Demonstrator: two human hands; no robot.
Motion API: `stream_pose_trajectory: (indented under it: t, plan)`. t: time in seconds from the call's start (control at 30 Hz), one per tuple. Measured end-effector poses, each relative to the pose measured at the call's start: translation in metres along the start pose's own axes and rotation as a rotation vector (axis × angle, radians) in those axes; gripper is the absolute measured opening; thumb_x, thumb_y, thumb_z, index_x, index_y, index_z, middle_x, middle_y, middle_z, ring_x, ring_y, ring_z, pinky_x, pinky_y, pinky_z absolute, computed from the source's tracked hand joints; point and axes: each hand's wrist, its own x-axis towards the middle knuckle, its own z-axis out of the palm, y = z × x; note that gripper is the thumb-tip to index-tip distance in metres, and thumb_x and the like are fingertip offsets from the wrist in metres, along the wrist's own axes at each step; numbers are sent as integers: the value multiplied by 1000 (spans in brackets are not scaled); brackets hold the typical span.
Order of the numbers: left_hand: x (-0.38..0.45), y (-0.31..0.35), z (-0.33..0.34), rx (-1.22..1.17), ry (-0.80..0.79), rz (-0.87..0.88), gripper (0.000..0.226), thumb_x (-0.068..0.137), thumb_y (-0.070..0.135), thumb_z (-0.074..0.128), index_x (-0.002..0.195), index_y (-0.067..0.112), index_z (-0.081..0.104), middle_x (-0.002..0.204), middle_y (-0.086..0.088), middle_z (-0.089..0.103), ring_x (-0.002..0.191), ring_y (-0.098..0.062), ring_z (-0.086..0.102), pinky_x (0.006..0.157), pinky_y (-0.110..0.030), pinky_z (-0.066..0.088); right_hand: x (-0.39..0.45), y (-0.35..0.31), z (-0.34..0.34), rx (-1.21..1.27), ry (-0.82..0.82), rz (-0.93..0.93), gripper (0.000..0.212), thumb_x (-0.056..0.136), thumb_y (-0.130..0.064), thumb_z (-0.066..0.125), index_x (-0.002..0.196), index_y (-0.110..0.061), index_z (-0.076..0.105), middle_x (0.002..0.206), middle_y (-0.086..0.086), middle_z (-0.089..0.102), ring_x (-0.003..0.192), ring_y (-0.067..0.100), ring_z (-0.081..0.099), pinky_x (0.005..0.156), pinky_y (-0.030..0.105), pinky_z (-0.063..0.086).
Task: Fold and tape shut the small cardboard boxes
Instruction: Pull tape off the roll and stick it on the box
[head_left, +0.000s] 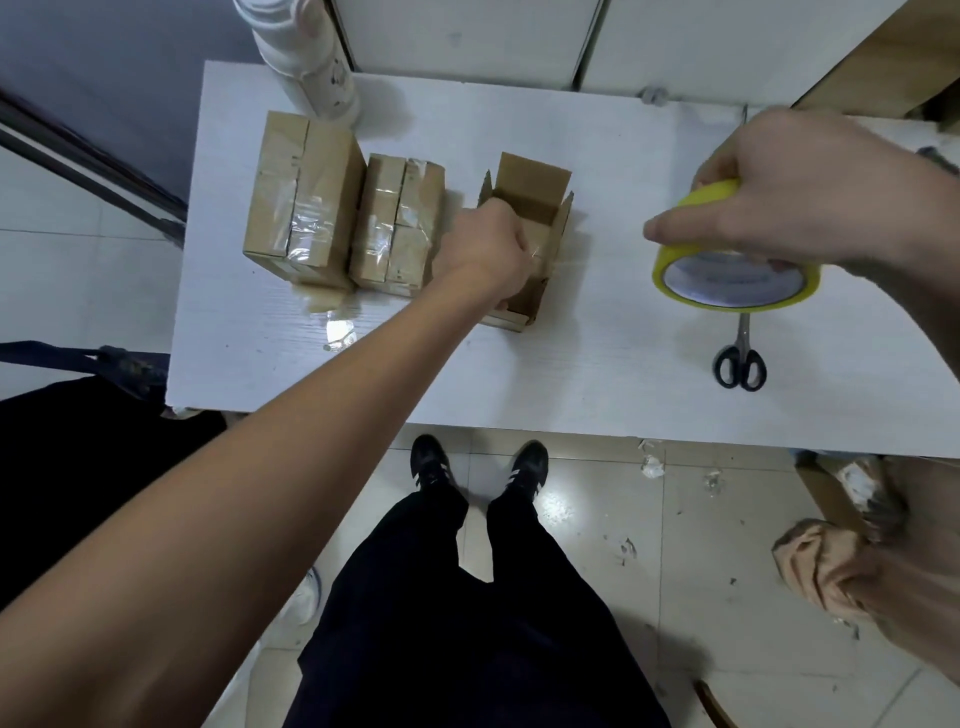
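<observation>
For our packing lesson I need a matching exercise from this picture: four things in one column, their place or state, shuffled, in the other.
Things:
1. tape roll
2. scissors
3. open box
4. taped boxes

Place or state:
A. left on the table
B. lying near the front edge
C. in the right hand
D. under the left hand

Pairs: 1-C, 2-B, 3-D, 4-A

The left hand (485, 249) covers the near-left part of the open box (535, 218) — where its fingertips sit cannot be told. The tape roll (737, 270) hides the scissors' (742, 358) blades, and the right hand (795, 192) hides the roll's far rim. The tabletop (597, 374) runs off the right edge.
</observation>
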Motion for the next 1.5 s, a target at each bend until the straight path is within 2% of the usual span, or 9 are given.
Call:
stream_pose_trajectory:
  t: [0.3, 0.57, 0.77, 0.93, 1.03, 1.17, 1.3, 1.4, 1.5]
  plan:
    - [15, 13, 1, 256, -46, -21, 22, 91, 3, 56, 109, 12, 67, 107, -9, 61, 84, -33, 69, 73, -44, 64, 11, -4, 12, 28, -63, 49, 44, 82, -39, 72, 56, -6, 58, 37, 0, 57, 56, 23, 54, 56, 32, 41]
    - [14, 18, 7, 372, -41, 27, 22, 94, 5, 52, 112, 9, 64, 98, -9, 55, 94, -35, 65, 83, -46, 61, 17, -9, 23, 64, -59, 43, 37, 79, -41, 69, 65, -7, 66, 45, 2, 61, 63, 24, 59, 61, 37, 48]
    - [15, 22, 9, 422, -46, 23, 20, 96, 6, 53, 114, 10, 61, 106, -11, 57, 97, -32, 63, 85, -46, 60, 23, -14, 31, 2, -36, 66, 32, 78, -37, 68, 62, -10, 60, 55, 5, 57, 60, 25, 51, 55, 29, 32]
    - [15, 22, 13, 510, -70, 5, 19, 97, 7, 53, 114, 13, 60, 104, -8, 58, 98, -29, 60, 77, -40, 44, 26, 4, 42, -29, -112, 110, 36, 77, -40, 69, 58, -10, 60, 48, 1, 61, 60, 24, 56, 56, 28, 37]
    - [15, 21, 16, 521, -70, 0, 27, 97, 7, 55, 123, 11, 61, 111, -8, 62, 104, -30, 61, 77, -39, 41, 29, 17, 48, -92, -144, 134, 28, 78, -38, 68, 69, -12, 65, 65, 4, 66, 64, 21, 57, 57, 29, 36]
    - [17, 19, 20, 517, -102, -4, 30, 97, 9, 55, 126, 14, 59, 123, -9, 61, 114, -32, 60, 80, -38, 41, 34, 33, 64, -55, -331, 102, 41, 89, -30, 62, 130, -29, 53, 94, -2, 73, 83, 17, 67, 79, 39, 54]
    - [18, 16, 24, 504, -140, -13, 34, 97, 15, 56, 131, 16, 58, 126, -8, 60, 116, -33, 60, 81, -38, 41, 47, 38, 97, 8, -526, 19, 47, 94, -18, 55, 136, -39, 54, 139, -2, 56, 93, 25, 74, 83, 35, 57]
    - [17, 17, 27, 532, -170, -2, 32, 98, 22, 56, 129, 18, 59, 118, -6, 59, 112, -32, 60, 82, -39, 40, 57, 38, 123, 82, -564, 59, 43, 91, -18, 53, 128, -41, 58, 128, -1, 63, 77, 22, 79, 74, 33, 58]
    - [17, 17, 30, 558, -177, 17, 33, 97, 27, 56, 129, 18, 57, 113, -5, 56, 111, -32, 59, 83, -39, 40, 60, 38, 138, 120, -495, 142, 33, 91, -22, 52, 116, -39, 63, 94, -2, 77, 55, 17, 75, 80, 32, 57]
